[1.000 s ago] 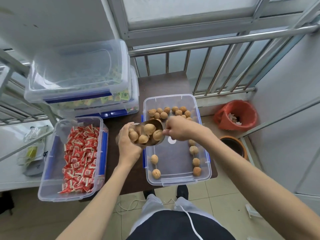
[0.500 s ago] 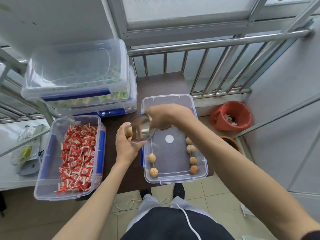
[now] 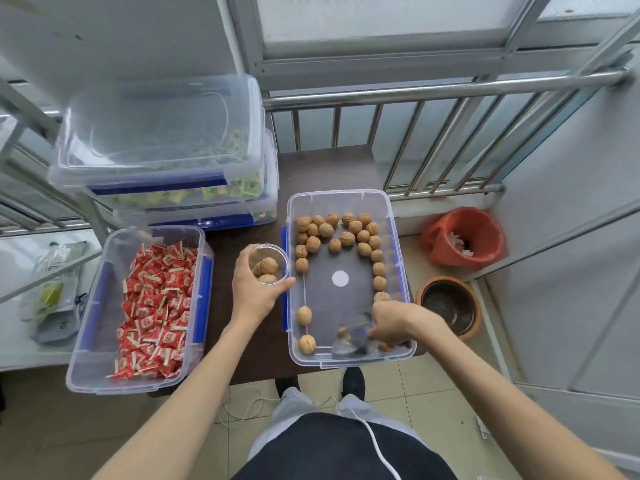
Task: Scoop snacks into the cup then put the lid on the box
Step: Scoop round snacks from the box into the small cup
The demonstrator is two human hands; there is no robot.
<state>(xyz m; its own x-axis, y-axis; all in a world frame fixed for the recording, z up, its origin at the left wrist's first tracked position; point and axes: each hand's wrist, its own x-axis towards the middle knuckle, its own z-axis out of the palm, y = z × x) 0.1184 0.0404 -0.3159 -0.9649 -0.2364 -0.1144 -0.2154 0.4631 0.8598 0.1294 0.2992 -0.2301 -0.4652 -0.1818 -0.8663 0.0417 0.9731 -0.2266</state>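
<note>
A clear open box (image 3: 396, 216) on the dark table holds several walnuts (image 3: 341, 235), mostly along its far end and sides. My left hand (image 3: 254, 294) grips a clear plastic cup (image 3: 268, 261) just left of the box, with a few walnuts inside. My right hand (image 3: 393, 323) is low in the box's near right corner, holding a metal scoop (image 3: 353, 336) that looks blurred, its mouth pointing left over the box floor. No loose lid for this box is visible.
An open box of red wrapped candies (image 3: 145, 306) sits at left. Two lidded boxes (image 3: 166, 161) are stacked behind it. A metal railing (image 3: 433, 98) runs beyond the table. An orange bin (image 3: 462, 239) and a brown pot (image 3: 450, 304) stand on the floor at right.
The scoop has left the cup's mouth, where it was tipped, and come down with my right hand into the box's near right corner. The cup now holds walnuts.
</note>
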